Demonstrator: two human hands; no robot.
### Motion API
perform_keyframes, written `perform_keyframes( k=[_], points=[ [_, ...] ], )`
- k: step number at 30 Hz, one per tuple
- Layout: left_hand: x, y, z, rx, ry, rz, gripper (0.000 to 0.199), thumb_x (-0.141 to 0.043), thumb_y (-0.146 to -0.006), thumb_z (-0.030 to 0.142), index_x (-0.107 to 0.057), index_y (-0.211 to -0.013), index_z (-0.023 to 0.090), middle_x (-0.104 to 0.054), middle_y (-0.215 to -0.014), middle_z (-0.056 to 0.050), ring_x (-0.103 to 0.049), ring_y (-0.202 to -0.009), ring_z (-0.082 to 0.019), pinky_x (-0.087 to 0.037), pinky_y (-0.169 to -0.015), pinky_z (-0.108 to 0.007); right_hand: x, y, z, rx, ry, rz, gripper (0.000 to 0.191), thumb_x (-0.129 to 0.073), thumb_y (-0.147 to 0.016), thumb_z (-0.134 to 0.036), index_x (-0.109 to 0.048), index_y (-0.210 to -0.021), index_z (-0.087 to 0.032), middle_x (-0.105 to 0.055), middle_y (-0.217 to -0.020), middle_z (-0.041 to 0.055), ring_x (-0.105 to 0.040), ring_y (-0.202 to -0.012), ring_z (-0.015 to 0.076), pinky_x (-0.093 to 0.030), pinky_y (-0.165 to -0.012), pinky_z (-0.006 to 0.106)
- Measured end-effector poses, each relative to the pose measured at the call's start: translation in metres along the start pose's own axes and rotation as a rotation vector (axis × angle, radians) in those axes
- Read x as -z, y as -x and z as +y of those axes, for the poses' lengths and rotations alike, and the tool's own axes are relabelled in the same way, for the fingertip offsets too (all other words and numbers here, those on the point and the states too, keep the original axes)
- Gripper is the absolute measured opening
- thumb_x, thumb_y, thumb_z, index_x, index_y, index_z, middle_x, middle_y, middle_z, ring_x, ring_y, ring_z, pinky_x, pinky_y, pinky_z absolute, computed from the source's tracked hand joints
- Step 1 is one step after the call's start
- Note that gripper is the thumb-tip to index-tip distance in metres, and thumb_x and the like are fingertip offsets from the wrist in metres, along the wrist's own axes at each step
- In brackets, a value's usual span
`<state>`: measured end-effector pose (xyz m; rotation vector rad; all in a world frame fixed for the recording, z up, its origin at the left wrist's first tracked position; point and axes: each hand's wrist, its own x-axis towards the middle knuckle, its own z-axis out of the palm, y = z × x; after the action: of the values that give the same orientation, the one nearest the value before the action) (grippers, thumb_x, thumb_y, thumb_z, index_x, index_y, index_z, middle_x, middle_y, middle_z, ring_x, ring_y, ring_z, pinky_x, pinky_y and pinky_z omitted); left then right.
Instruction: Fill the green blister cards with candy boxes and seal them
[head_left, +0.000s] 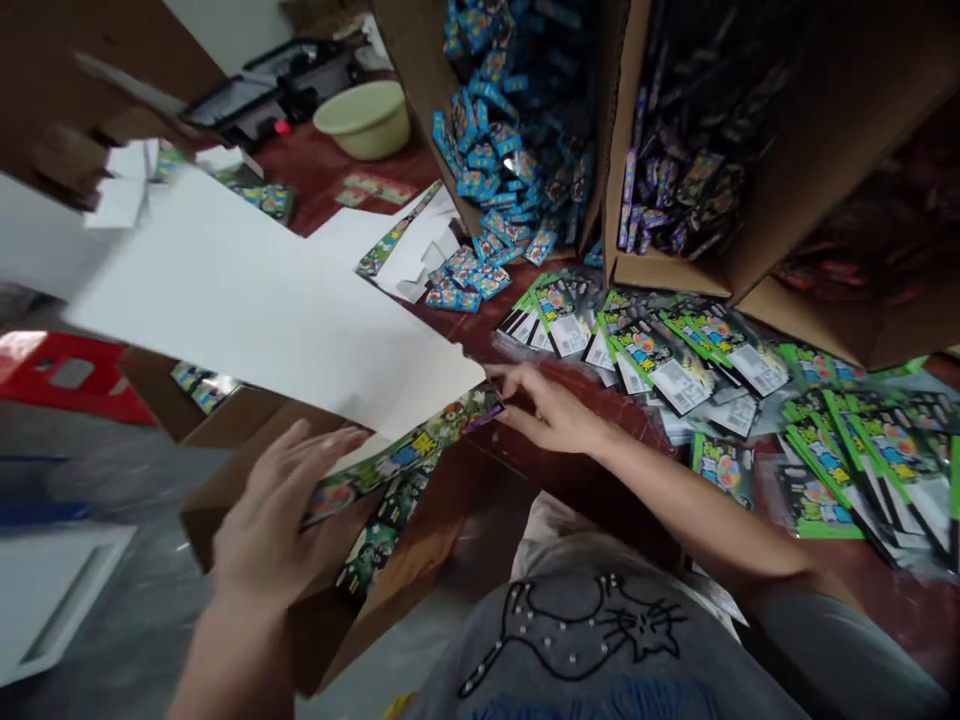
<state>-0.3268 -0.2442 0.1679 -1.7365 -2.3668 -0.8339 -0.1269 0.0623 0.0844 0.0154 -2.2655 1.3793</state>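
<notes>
A large sheet of card [285, 300], white on its upper face, spreads out before me with a printed green, cartoon-like strip [409, 450] along its near edge; it looks like an unfolded display box. My left hand [274, 510], slightly blurred, grips the near left end of that strip, thumb and fingers around the edge. At the near right corner, my right hand [551, 408] pinches the card between thumb and fingers. A small purple piece shows by those fingertips; whether it is print or a packet I cannot tell. Beneath is an open carton [420, 560] containing dark green printed boxes [371, 555].
Tall cartons hold blue packets [487, 130], purple packets [667, 190] and red ones [847, 260]. Green and black pouches [660, 360] lie in stacks on the red table [600, 400]. Behind are a yellow basin [367, 120] and another white box [420, 250]. A red crate [75, 380] stands left.
</notes>
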Motion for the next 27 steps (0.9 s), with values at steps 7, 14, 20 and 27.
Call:
perform_keyframes(
  k=[7, 14, 20, 27],
  points=[
    [-0.118, -0.029, -0.103, -0.088, -0.284, -0.243, 0.046, -0.048, -0.103, 0.028, -0.068, -0.144, 0.038, -0.079, -0.131, -0.008, -0.074, -0.126, -0.033, -0.037, -0.131, -0.067, 0.063, -0.072, 0.092, -0.298, 0.705, -0.362, 0.065, -0.049, -0.109, -0.043, -0.038, -0.168, -0.020, -0.021, -0.185, 0.0114, -0.014, -0.173, 0.0331, -0.015, -0.138, 0.065],
    [-0.137, -0.056, -0.095, -0.085, -0.362, -0.293, 0.070, -0.063, -0.098, 0.056, -0.049, -0.160, 0.026, -0.059, -0.159, -0.020, -0.054, -0.149, -0.044, -0.026, -0.131, -0.074, 0.094, -0.155, 0.174, -0.405, 0.776, -0.541, 0.071, -0.039, -0.108, -0.061, -0.045, -0.169, -0.027, -0.034, -0.181, 0.0069, -0.021, -0.171, 0.0375, -0.009, -0.137, 0.071],
    [-0.168, -0.170, -0.056, -0.079, -0.227, -0.070, 0.055, -0.054, -0.107, 0.043, -0.050, -0.155, 0.018, -0.061, -0.154, -0.019, -0.052, -0.150, -0.034, -0.041, -0.128, -0.054, 0.094, -0.142, 0.194, -0.336, 0.777, -0.578, 0.066, -0.031, -0.108, -0.068, -0.055, -0.161, -0.036, -0.036, -0.181, 0.0038, -0.022, -0.169, 0.0429, -0.005, -0.129, 0.084],
    [-0.250, -0.359, -0.098, 0.480, -0.147, -0.196, 0.064, -0.054, -0.104, 0.046, -0.051, -0.154, 0.006, -0.054, -0.158, -0.028, -0.046, -0.155, -0.041, -0.035, -0.132, -0.056, 0.118, -0.085, 0.176, -0.232, 0.770, -0.606, 0.057, -0.035, -0.110, -0.063, -0.068, -0.147, -0.034, -0.050, -0.171, 0.0077, -0.036, -0.164, 0.0394, -0.012, -0.130, 0.081]
  ],
)
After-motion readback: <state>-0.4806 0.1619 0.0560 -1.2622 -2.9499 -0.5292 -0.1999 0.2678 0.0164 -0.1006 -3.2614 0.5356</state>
